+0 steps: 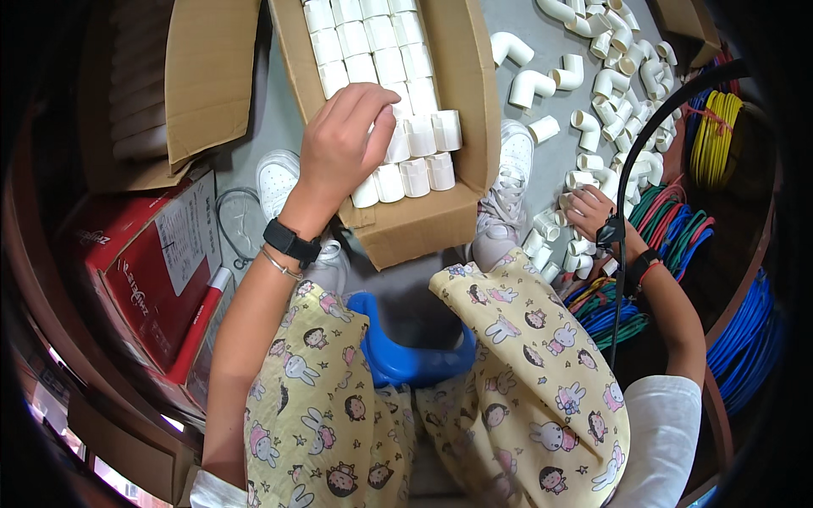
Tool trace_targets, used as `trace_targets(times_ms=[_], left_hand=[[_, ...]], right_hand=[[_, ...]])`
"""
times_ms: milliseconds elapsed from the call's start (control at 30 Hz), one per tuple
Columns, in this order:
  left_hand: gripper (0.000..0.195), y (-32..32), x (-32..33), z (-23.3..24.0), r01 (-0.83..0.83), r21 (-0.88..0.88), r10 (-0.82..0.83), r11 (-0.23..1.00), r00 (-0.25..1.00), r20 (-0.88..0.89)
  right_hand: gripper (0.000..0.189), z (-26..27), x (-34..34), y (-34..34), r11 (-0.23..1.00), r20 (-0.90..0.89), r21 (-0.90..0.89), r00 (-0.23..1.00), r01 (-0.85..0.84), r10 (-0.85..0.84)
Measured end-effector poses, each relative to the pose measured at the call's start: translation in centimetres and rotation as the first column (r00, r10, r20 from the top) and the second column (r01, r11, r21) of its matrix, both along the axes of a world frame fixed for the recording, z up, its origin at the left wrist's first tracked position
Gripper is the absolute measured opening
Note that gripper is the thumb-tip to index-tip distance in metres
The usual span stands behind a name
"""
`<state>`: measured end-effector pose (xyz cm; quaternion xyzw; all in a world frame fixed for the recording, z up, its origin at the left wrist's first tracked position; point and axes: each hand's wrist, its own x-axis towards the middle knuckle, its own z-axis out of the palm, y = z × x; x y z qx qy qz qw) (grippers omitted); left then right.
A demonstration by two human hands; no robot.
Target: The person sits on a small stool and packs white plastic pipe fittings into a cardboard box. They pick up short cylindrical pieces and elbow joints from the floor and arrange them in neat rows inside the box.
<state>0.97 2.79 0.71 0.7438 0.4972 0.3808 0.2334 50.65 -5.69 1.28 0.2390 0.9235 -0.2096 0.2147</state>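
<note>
A cardboard box [413, 232] stands on the floor between my feet, packed with rows of white plastic pipe fittings [387, 63]. Over its left side is my left hand [352, 130], back upward, fingers bent and thumb beside the nearer fittings; what lies under the palm is hidden. The nearest rows, including a white fitting [439, 171], sit higher and less evenly than the far ones. Off to the right, my right hand [589, 209] reaches into a loose heap of white pipe elbows and short fittings [613, 117]. Its fingers touch the heap, but their grasp is unclear.
A black cable [660, 117] arcs past my right wrist. Coils of yellow wire [714, 140], blue wire [743, 343] and mixed-colour wire [667, 216] line the right. At left are a red carton [149, 279] and an open cardboard box [209, 76]. A blue plastic stool [413, 362] shows beneath me.
</note>
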Motion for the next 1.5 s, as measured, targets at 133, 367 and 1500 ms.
trace_targets(times_ms=[133,367,1500], left_hand=[[0.010,0.1,0.0,0.0,-0.001,0.012,0.001,1.000,1.000,0.002],[0.011,0.0,0.1,0.0,0.006,-0.013,-0.006,1.000,1.000,-0.024],[0.009,0.1,0.1,-0.1,0.019,-0.017,-0.020,1.000,0.999,-0.045]], right_hand=[[0.022,-0.1,1.4,-2.6,0.956,0.142,-0.165,0.965,0.241,-0.219],[0.010,-3.2,0.9,-6.2,0.974,0.090,0.120,0.975,0.193,-0.205],[0.042,-4.1,-0.5,-8.1,-0.451,-0.132,-0.154,-0.471,0.879,-0.872]])
